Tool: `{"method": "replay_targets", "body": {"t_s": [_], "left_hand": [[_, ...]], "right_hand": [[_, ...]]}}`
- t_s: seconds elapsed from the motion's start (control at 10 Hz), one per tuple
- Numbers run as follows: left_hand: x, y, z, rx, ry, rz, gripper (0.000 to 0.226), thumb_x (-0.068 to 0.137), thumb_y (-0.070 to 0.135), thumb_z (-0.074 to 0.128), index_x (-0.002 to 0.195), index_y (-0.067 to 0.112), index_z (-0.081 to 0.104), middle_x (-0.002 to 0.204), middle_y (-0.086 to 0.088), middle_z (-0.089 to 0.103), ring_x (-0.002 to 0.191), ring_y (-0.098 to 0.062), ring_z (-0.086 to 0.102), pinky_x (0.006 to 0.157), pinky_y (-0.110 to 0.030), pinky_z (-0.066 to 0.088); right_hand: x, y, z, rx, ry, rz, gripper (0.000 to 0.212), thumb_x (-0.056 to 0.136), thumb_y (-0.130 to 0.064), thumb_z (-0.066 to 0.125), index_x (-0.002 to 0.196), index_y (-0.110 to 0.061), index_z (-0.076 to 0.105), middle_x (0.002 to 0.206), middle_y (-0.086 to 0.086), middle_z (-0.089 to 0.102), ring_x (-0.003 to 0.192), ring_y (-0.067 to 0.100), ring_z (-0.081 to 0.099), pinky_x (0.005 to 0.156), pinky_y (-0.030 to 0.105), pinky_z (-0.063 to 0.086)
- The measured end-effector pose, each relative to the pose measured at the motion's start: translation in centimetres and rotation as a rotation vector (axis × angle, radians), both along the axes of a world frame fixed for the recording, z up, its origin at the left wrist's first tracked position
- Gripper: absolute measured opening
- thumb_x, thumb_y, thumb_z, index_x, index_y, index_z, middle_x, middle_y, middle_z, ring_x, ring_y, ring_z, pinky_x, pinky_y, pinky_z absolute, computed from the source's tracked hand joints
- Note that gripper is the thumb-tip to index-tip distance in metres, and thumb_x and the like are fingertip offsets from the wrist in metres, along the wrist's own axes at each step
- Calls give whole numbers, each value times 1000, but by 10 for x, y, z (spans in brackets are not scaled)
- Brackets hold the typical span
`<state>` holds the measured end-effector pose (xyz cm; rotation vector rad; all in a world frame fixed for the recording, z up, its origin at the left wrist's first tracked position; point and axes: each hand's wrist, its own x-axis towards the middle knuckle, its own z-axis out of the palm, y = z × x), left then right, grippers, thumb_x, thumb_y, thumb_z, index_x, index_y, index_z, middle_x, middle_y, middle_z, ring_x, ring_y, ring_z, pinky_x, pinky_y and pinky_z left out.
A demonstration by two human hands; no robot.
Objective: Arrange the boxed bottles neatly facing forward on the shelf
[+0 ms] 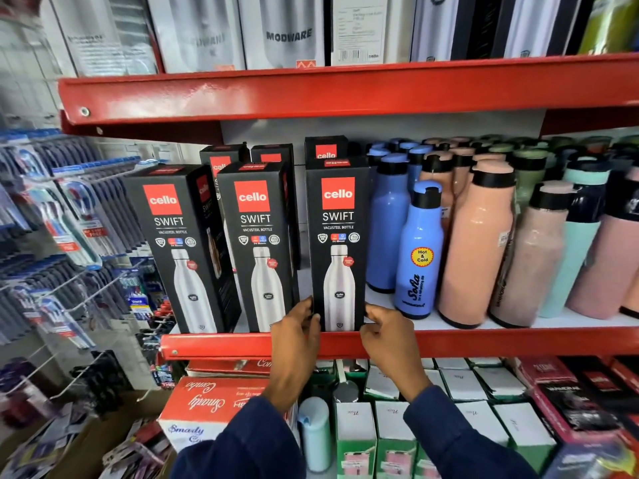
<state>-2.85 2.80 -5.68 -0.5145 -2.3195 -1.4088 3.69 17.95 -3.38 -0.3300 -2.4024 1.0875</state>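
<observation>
Three tall black boxed bottles stand along the front of the red shelf (242, 344), labels outward. The left box (179, 250) is turned slightly, showing its right side. The middle box (257, 247) and the right box (338, 243) face forward. My left hand (297, 326) pinches the lower left edge of the right box, and my right hand (387, 326) pinches its lower right edge. More black boxes (325, 148) stand in a row behind.
Blue bottles (420, 250) and pink bottles (479, 243) crowd the shelf just right of the right box. Another red shelf (345, 88) with boxes hangs above. Red, green and white cartons sit below. Toothbrush racks (69, 209) hang at the left.
</observation>
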Motion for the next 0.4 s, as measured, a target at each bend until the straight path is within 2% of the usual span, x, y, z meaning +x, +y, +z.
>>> {"method": "replay_targets", "body": {"t_s": [0.1,0.2,0.3,0.4], "left_hand": [[4,-2,5,12,-5,-5,39,95,9,61,134,5,59,116,-2,71,104,-4,63,80,10,33],[13,-9,18,29,83,9,37,94,7,61,130,8,63,109,0,76,94,-5,70,83,-6,50],[23,-18,44,107,272,27,30,91,6,65,118,15,72,99,5,78,84,1,71,80,-28,60],[31,-23,87,122,600,16,24,89,10,65,112,14,73,118,2,73,106,-3,68,89,-33,58]], "right_hand": [[1,-3,4,-42,-19,10,37,84,-7,55,118,-13,67,118,5,72,88,12,69,85,32,57],[9,-2,8,-140,18,-13,38,83,-4,59,120,-13,64,116,0,71,86,11,68,81,24,53],[23,5,16,-245,161,-109,42,81,-4,65,119,-18,57,109,2,70,88,18,66,77,27,52],[59,24,38,-364,534,-264,35,76,-17,73,99,-37,56,89,-10,69,78,9,65,61,12,51]]}}
